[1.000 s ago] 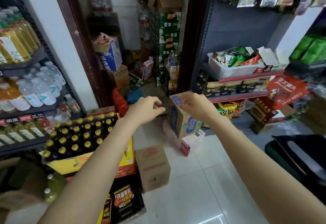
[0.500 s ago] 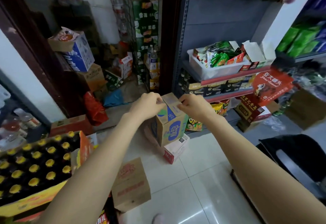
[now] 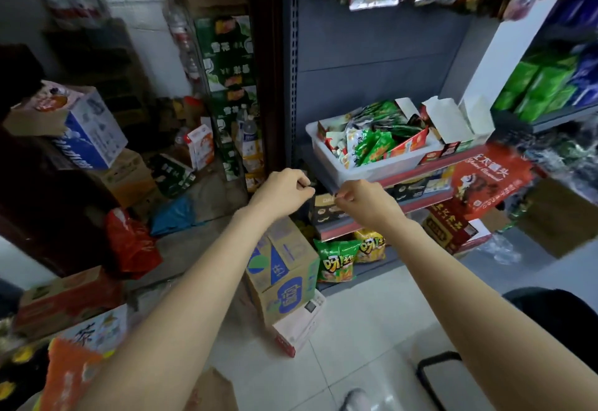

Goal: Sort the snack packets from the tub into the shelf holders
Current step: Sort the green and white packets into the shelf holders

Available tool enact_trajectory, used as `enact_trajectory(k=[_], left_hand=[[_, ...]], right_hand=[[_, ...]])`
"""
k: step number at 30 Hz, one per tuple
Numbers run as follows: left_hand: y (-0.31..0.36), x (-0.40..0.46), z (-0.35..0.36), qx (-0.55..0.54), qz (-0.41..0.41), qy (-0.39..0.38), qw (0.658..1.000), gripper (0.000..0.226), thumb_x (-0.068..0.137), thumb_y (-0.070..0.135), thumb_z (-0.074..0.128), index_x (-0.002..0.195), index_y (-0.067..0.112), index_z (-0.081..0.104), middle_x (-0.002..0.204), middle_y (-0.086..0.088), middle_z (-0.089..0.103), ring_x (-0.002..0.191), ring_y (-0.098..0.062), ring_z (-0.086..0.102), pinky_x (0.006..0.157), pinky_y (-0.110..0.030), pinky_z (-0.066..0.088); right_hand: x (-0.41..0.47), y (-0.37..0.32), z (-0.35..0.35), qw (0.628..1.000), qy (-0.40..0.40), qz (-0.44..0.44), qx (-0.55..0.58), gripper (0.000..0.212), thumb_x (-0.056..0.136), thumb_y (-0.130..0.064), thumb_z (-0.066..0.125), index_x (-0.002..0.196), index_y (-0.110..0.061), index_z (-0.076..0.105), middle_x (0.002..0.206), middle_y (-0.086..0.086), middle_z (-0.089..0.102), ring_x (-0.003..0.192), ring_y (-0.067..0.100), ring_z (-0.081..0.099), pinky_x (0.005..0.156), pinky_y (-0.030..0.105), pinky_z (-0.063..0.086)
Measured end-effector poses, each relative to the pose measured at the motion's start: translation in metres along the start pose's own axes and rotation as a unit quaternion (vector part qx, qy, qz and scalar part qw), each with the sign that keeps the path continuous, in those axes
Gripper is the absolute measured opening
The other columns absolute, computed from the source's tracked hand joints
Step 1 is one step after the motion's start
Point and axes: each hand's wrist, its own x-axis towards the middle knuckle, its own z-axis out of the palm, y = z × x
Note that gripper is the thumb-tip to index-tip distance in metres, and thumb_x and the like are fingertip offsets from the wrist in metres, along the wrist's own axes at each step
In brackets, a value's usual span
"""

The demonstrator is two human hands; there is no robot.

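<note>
Below the shelf's red front edge (image 3: 430, 169), both hands hang in open air, apart from each other, fingers curled, holding nothing visible: left hand (image 3: 284, 192), right hand (image 3: 364, 201). On that shelf's left end sits the white plastic tub (image 3: 372, 167), heaped with green and red snack packets (image 3: 372, 145); open white-flapped cardboard holders (image 3: 449, 129) stand just beside its right wall. Under the forearms, a blue-printed cardboard carton (image 3: 284, 274) rests on the pale tiled floor (image 3: 372, 329), which is bare between carton and shelving.

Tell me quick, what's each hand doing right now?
Left hand: fingers curled, holding nothing visible.
Right hand: fingers curled, nothing visible in it.
</note>
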Motion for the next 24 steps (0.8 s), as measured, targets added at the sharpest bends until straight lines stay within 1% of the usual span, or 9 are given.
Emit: enact_trajectory(k=[2,5,7,9,13,16,20,22,24], left_hand=[[0.016,0.034,0.011,-0.001,-0.005,0.009,1.0,0.026,0.094,0.032,0.054,0.113,0.017,0.063,0.102,-0.004,0.066,0.093,-0.021,0.063,0.086,-0.041,0.053],[0.039,0.08,0.028,-0.006,-0.02,0.032,0.999,0.023,0.092,0.03,0.054,0.109,0.018,0.065,0.103,-0.002,0.067,0.093,-0.02,0.062,0.085,-0.041,0.052],[0.052,0.108,0.039,-0.006,-0.027,0.041,0.999,0.023,0.091,0.029,0.054,0.108,0.019,0.065,0.104,-0.002,0.067,0.094,-0.019,0.062,0.085,-0.042,0.052],[0.062,0.133,0.048,-0.008,-0.032,0.048,0.998,0.023,0.091,0.027,0.053,0.109,0.018,0.065,0.105,-0.002,0.067,0.095,-0.02,0.062,0.085,-0.041,0.052],[0.077,0.181,0.065,-0.004,-0.034,0.018,0.999,0.023,0.092,0.025,0.052,0.111,0.018,0.063,0.102,-0.005,0.067,0.091,-0.02,0.063,0.085,-0.041,0.052],[0.085,0.221,0.073,0.004,-0.021,0.005,1.0,0.025,0.091,0.023,0.051,0.114,0.017,0.062,0.102,-0.004,0.067,0.091,-0.021,0.064,0.085,-0.04,0.052],[0.09,0.28,0.088,-0.008,-0.007,0.008,1.0,0.028,0.093,0.022,0.052,0.118,0.014,0.06,0.111,-0.002,0.063,0.096,-0.018,0.06,0.087,-0.034,0.05],[0.092,0.309,0.1,0.0,0.005,0.002,1.0,0.029,0.093,0.021,0.053,0.12,0.013,0.059,0.12,-0.004,0.062,0.104,-0.019,0.058,0.09,-0.033,0.048],[0.095,0.332,0.112,0.005,0.01,-0.01,1.0,0.033,0.093,0.021,0.053,0.125,0.013,0.056,0.129,-0.006,0.057,0.111,-0.022,0.057,0.094,-0.032,0.045]], right_hand=[[0.028,0.025,-0.014,1.0,0.004,-0.003,0.007,0.029,0.09,-0.028,0.053,0.113,-0.013,0.063,0.107,0.015,0.067,0.098,0.034,0.062,0.083,0.045,0.053],[0.069,0.062,-0.036,1.0,0.001,-0.011,0.011,0.036,0.09,-0.029,0.052,0.121,-0.013,0.059,0.112,0.011,0.066,0.101,0.029,0.061,0.085,0.043,0.052],[0.095,0.085,-0.049,1.0,-0.005,-0.024,0.004,0.036,0.091,-0.028,0.051,0.123,-0.012,0.058,0.116,0.01,0.065,0.105,0.028,0.059,0.087,0.043,0.051],[0.12,0.103,-0.06,1.0,-0.002,-0.031,0.003,0.035,0.091,-0.027,0.051,0.12,-0.012,0.06,0.115,0.01,0.066,0.104,0.029,0.059,0.086,0.043,0.052],[0.165,0.131,-0.074,0.999,-0.005,-0.039,0.011,0.033,0.091,-0.027,0.053,0.119,-0.013,0.061,0.109,0.01,0.068,0.096,0.028,0.063,0.083,0.043,0.054],[0.201,0.157,-0.084,0.999,0.006,-0.046,0.007,0.034,0.092,-0.026,0.052,0.121,-0.012,0.06,0.11,0.01,0.068,0.099,0.028,0.062,0.084,0.042,0.053],[0.246,0.207,-0.09,0.999,0.02,-0.044,-0.014,0.037,0.091,-0.024,0.054,0.124,-0.009,0.058,0.121,0.014,0.062,0.106,0.029,0.059,0.087,0.039,0.051],[0.267,0.23,-0.091,0.999,0.013,-0.027,-0.025,0.039,0.089,-0.022,0.057,0.126,-0.009,0.057,0.124,0.016,0.059,0.108,0.031,0.058,0.089,0.038,0.05],[0.285,0.25,-0.091,0.999,-0.01,-0.014,-0.037,0.045,0.088,-0.026,0.06,0.13,-0.012,0.054,0.128,0.015,0.057,0.114,0.031,0.054,0.094,0.039,0.047]])
